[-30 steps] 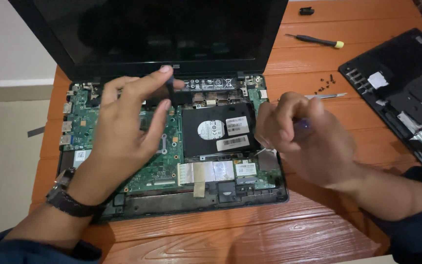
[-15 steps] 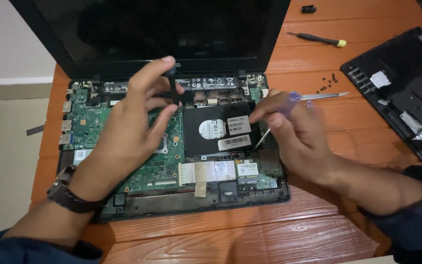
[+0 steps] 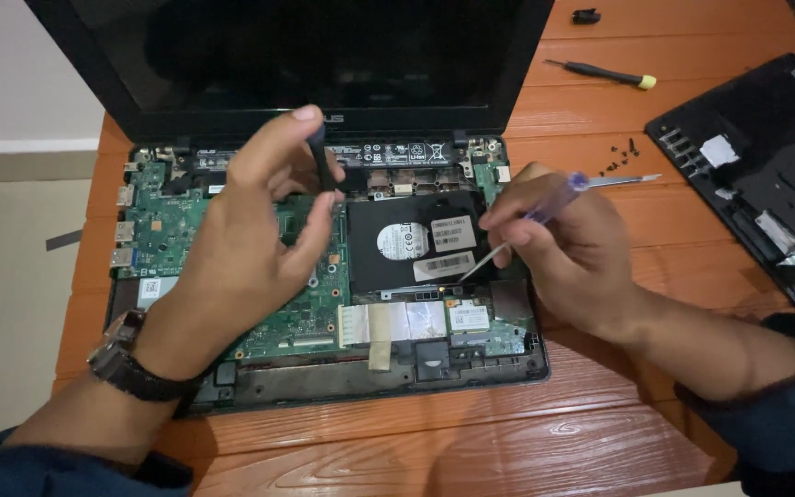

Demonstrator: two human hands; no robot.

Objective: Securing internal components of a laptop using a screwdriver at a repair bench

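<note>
right hand (image 3: 568,253) grip clenched on screwdriver (image 3: 526,225), tip pointing down-left at hard drive (image 3: 411,244); left hand (image 3: 250,244) pinching black tool (image 3: 317,161) upright.

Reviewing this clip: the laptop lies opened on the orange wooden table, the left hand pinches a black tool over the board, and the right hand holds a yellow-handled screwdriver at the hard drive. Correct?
Not quite. In the head view the screwdriver in the right hand has a clear purple handle; the yellow-capped screwdriver lies untouched on the table. The rest holds: left hand, black tool, hard drive, opened laptop.
</note>
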